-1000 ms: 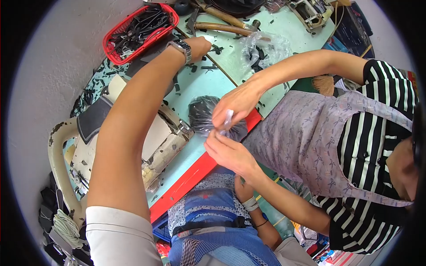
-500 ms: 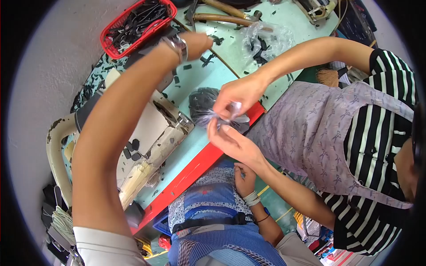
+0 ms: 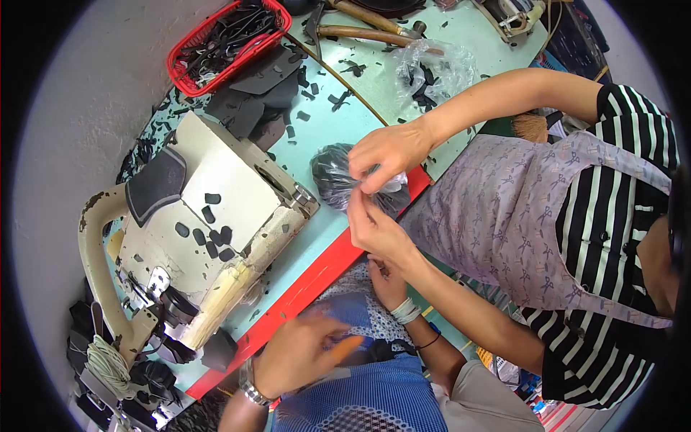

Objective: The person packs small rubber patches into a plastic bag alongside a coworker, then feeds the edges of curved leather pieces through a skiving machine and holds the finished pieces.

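Note:
My left hand, wearing a metal watch, is over my lap, blurred by motion. Its fingers and thumb look apart, and I see nothing held in them. An orange patch shows at the thumb. My right hand, with a white band on the wrist, rests by the red table edge, partly behind a co-worker's forearm. Its fingers are curled, and what they hold, if anything, is hidden. On the table, the co-worker's two hands pinch the gathered top of a clear plastic bag filled with dark pieces.
A cream sewing machine lies on its side at left, with several small black pieces on it. Behind are black sheets, a red basket of dark straps, hammers and another plastic bag. The co-worker stands at right.
My left hand has drawn back from above the far side of the table to over my lap, uncovering the machine and black sheets. The co-worker's fingers have shifted slightly on the bag's top.

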Available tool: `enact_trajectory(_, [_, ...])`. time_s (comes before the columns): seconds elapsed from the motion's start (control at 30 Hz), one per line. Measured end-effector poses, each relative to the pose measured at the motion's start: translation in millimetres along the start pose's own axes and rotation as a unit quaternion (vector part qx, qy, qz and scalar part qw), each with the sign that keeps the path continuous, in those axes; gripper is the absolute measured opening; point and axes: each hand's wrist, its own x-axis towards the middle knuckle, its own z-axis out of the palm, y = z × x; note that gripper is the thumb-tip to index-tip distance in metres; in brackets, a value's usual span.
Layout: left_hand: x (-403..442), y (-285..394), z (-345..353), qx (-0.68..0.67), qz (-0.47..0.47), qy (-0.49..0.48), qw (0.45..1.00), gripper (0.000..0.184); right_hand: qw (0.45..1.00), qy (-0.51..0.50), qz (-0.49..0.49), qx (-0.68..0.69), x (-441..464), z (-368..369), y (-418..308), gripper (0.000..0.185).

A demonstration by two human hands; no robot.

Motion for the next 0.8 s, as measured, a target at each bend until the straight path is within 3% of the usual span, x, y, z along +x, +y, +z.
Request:
enact_trajectory(0.07, [-20.4, -29.0, 13.1, -0.007, -0.079, 0.072, 0.994, 0.028, 1.0, 0.0, 0.003, 0.024, -0.3, -0.1, 3.8, 0.021])
enact_trajectory(0.17, [-36.7, -52.1, 27.5, -0.024, -0.095, 0.157, 0.983, 0.03, 0.999, 0.012, -0.015, 0.038, 0.5, 2.5, -9.6, 0.018])
enact_trajectory(0.27, [-40.8, -57.8, 36.7, -0.002, -0.039, 0.177, 0.983, 0.03, 0.998, -0.011, -0.013, 0.053, 2.1, 4.1, -17.7, 0.018])
enact_trajectory(0.4, [-67.0, -80.0, 46.2, -0.04, -0.129, 0.202, 0.97, 0.032, 0.998, -0.044, -0.006, 0.034, 1.9, 3.4, -21.1, 0.021])
enact_trajectory(0.53, [-143.4, -165.0, 41.5, -0.061, -0.227, 0.326, 0.916, 0.034, 0.996, -0.088, -0.021, -0.025, 0.9, 11.2, -27.6, 0.02])
enact_trajectory(0.6, [-181.2, -225.0, 37.8, 0.017, -0.241, 0.412, 0.878, 0.038, 0.992, -0.12, -0.046, -0.011, -5.4, 19.4, -26.1, 0.021])
enact_trajectory(0.63, [-189.5, -229.9, 33.2, -0.001, -0.254, 0.433, 0.865, 0.046, 0.989, -0.134, -0.059, -0.003, -8.5, 24.8, -28.1, 0.021])
enact_trajectory(0.73, [-198.3, -291.7, 29.8, 0.104, -0.158, 0.524, 0.83, 0.052, 0.986, -0.158, -0.05, -0.03, -20.7, 33.8, -42.5, 0.021])
enact_trajectory(0.8, [-206.0, -304.9, 20.8, 0.055, -0.187, 0.501, 0.843, 0.053, 0.985, -0.151, -0.071, -0.03, -27.5, 38.6, -41.9, 0.022])
